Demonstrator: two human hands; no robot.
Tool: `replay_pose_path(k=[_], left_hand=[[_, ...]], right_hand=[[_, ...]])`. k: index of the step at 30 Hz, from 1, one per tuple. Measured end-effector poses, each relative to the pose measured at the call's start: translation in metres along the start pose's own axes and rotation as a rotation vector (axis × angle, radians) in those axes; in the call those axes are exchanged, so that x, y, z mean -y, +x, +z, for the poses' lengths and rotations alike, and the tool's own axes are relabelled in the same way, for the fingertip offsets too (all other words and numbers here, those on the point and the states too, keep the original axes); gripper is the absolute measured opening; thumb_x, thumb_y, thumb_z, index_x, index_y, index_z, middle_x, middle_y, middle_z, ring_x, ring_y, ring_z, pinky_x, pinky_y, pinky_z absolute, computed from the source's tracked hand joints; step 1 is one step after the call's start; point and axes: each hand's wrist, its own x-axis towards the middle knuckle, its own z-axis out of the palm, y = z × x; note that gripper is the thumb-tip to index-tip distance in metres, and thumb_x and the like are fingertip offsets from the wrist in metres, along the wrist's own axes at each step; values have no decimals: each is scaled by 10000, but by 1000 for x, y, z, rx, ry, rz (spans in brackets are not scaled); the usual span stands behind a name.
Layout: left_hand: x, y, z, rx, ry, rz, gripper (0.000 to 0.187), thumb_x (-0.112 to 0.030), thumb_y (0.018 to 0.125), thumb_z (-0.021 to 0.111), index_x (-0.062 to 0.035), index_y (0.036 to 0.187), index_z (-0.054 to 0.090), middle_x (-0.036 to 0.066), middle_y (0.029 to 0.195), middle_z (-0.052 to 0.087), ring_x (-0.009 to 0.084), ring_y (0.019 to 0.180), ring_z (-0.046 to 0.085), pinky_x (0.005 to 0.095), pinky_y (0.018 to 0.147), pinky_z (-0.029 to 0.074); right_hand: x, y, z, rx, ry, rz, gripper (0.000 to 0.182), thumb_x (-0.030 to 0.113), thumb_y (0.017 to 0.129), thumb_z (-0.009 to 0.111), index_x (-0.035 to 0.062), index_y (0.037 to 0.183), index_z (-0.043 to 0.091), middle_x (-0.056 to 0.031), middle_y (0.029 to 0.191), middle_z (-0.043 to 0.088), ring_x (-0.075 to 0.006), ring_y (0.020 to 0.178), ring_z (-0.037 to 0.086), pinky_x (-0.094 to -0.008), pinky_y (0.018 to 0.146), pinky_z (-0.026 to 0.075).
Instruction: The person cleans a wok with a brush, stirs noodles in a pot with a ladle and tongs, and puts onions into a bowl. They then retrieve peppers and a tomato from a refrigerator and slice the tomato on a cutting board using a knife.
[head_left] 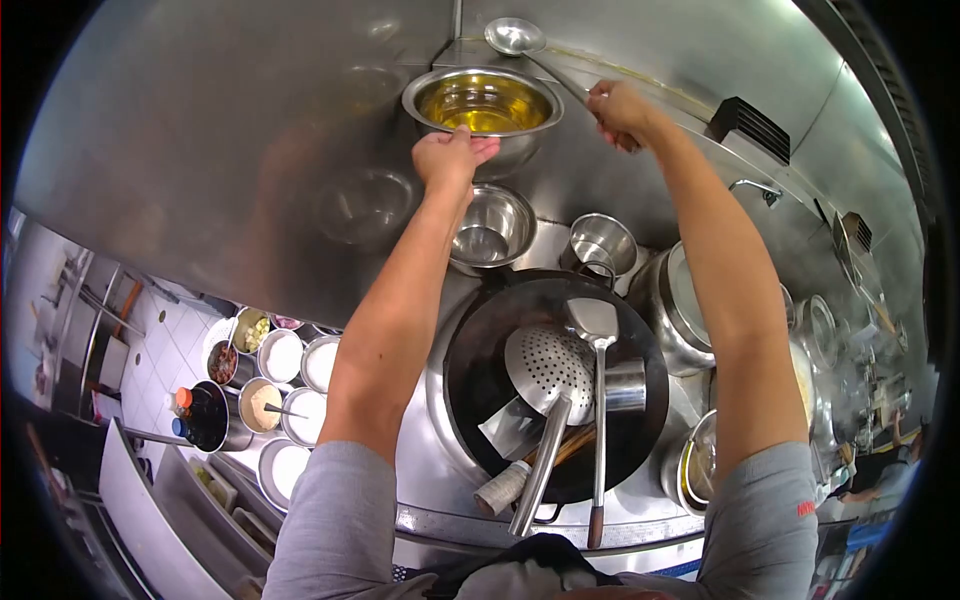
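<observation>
A steel bowl [548, 112] of clear yellow liquid is at the top middle, in front of the metal wall. My left hand [452, 158] grips its near rim, thumb at the edge. To the right, my right hand [622, 112] is closed round the handle of a ladle [515, 37]. The ladle's cup is above and behind the bowl, apart from it. Below the bowl stands a second steel bowl [492, 225], partly hidden by my left forearm. Closer to me, a dark wok [480, 340] holds a perforated skimmer [545, 368] and a wok spatula [594, 320].
A steel pot [600, 243] stands behind the wok, and a larger pot [660, 320] to its right. Several white-filled containers [282, 355] and dark bottles [205, 415] are at lower left. A tap [760, 190] juts from the right wall.
</observation>
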Motion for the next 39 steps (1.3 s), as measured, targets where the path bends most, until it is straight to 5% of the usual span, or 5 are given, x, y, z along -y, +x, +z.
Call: replay_pose_path(k=[5,12,19,30,39], left_hand=[[5,1,-2,-4,8,16,152,-3,1036,530,119,954,494,306,937,667,377,836,753,411,769,687],[5,6,2,-17,-43,38,133,7,1031,524,98,961,458,287,908,661,348,754,750,414,689,689],[13,0,-10,22,-19,-33,230,-41,1064,472,186,1099,461,305,1011,634,398,894,738,440,822,672],[25,-1,-22,54,-59,-97,312,-104,1100,378,178,1205,458,352,1139,619,436,998,716,484,893,642],[56,44,-56,120,-239,-234,362,21,1016,446,238,1305,425,411,1215,582,504,1134,650,577,1007,581]], right_hand=[[14,11,-22,-15,197,-55,475,254,1032,568,85,1473,522,-58,627,565,-156,394,463,-330,379,385],[-1,23,24,18,6,-13,389,262,1031,550,121,1389,605,-79,633,582,-178,423,530,-360,399,446],[-2,0,10,-72,293,-20,401,259,1025,574,113,1398,592,-75,675,593,-163,475,545,-356,403,455],[-26,-139,-27,-146,540,-49,565,281,1025,624,23,1500,462,-48,755,597,-103,514,533,-275,402,428],[-81,-312,-18,-141,627,161,630,169,983,650,14,1543,408,-41,834,631,-73,516,540,-249,409,450]])
